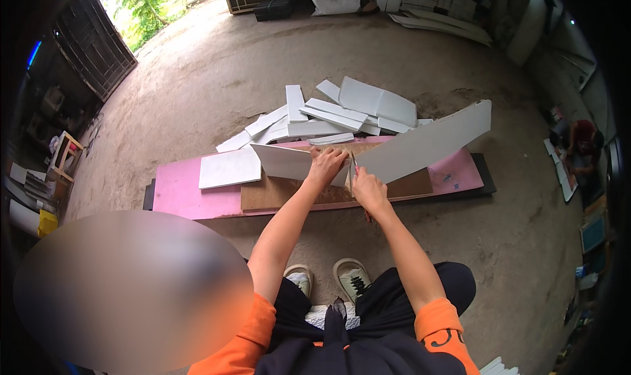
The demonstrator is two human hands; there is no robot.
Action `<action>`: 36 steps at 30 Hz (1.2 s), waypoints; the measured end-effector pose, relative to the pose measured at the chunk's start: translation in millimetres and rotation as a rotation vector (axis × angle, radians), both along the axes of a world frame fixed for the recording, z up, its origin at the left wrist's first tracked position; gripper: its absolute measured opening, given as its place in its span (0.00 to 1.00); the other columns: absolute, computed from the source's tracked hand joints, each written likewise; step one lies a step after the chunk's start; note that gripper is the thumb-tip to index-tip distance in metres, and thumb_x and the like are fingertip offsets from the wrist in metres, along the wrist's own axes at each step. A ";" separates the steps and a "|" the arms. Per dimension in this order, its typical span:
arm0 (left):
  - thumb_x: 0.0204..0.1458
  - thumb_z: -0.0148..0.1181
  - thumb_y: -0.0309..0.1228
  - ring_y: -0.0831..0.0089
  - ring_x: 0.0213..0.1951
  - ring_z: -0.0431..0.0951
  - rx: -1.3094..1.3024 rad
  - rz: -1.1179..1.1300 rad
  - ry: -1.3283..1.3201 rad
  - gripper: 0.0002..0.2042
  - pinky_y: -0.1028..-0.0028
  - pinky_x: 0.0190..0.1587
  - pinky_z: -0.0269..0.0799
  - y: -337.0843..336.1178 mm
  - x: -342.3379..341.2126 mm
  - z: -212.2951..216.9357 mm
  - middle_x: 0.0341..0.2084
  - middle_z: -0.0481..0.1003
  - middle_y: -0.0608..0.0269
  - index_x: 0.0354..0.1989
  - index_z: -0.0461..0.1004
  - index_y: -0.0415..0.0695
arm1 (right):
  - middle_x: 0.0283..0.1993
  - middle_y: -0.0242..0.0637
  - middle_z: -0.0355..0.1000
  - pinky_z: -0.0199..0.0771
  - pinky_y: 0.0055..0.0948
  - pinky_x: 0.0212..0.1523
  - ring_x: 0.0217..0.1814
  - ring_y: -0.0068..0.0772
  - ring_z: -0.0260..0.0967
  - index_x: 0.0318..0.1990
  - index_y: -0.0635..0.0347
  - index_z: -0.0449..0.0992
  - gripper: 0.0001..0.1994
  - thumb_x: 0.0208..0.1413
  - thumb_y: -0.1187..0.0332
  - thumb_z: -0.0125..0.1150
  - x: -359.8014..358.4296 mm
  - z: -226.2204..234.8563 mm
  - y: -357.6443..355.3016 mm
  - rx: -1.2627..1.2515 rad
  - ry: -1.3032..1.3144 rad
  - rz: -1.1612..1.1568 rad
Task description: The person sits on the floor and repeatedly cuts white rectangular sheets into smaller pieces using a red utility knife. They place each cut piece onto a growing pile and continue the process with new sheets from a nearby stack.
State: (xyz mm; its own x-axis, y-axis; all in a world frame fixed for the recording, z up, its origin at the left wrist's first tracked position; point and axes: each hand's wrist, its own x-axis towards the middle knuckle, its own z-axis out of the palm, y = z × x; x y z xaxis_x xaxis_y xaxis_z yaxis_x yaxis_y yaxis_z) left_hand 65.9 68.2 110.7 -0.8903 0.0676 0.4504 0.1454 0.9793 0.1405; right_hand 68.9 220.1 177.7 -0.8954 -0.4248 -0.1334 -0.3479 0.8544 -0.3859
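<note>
At the frame's centre, we curl the fingers of our left hand (328, 166) over the upper edge of a white panel (282, 161), gripping it. Just beside it, our right hand (370, 192) is closed around a slim knife (353, 160). A longer white sheet (434, 142) slants toward the right; we cannot tell whether it joins the panel. Beneath lie a brown board (263, 196) and a pink slab (177, 184).

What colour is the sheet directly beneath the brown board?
The sheet is pink, best seen in the head view.
</note>
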 end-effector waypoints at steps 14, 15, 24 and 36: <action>0.49 0.51 0.32 0.73 0.40 0.70 0.005 -0.053 -0.140 0.05 0.53 0.49 0.48 2.8 6.7 4.7 0.29 0.72 0.69 0.35 0.67 0.50 | 0.42 0.55 0.70 0.63 0.47 0.49 0.47 0.55 0.66 0.43 0.66 0.69 0.16 0.53 0.66 0.40 -14.5 4.0 -7.8 0.101 -0.218 -0.023; 0.49 0.51 0.32 0.73 0.40 0.71 0.009 -0.061 -0.149 0.05 0.53 0.49 0.48 1.3 8.4 3.1 0.29 0.72 0.70 0.34 0.67 0.50 | 0.43 0.55 0.69 0.63 0.46 0.49 0.48 0.55 0.66 0.44 0.66 0.69 0.16 0.53 0.66 0.40 -18.3 3.6 -10.8 0.112 -0.249 -0.019; 0.47 0.52 0.30 0.76 0.39 0.70 -0.071 -0.015 -0.049 0.06 0.54 0.48 0.49 6.4 16.3 -0.5 0.29 0.70 0.72 0.35 0.68 0.52 | 0.50 0.47 0.67 0.62 0.41 0.52 0.54 0.45 0.64 0.49 0.63 0.68 0.19 0.50 0.68 0.41 -26.4 -81.1 1.1 0.466 -0.612 0.267; 0.45 0.56 0.33 0.63 0.40 0.69 0.018 0.275 0.088 0.10 0.61 0.40 0.62 -44.1 0.4 57.5 0.30 0.75 0.64 0.37 0.69 0.48 | 0.22 0.52 0.72 0.72 0.39 0.23 0.21 0.45 0.72 0.32 0.71 0.74 0.15 0.48 0.68 0.44 -80.2 -56.8 40.3 0.419 -0.691 0.256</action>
State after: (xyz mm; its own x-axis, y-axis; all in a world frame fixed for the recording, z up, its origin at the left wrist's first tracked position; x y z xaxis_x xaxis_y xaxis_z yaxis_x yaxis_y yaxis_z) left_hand 66.3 24.1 168.2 -0.8313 -0.1802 0.5259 -0.1132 0.9811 0.1572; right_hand -11.3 260.4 120.8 -0.4379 -0.3966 -0.8068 -0.3522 0.9014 -0.2519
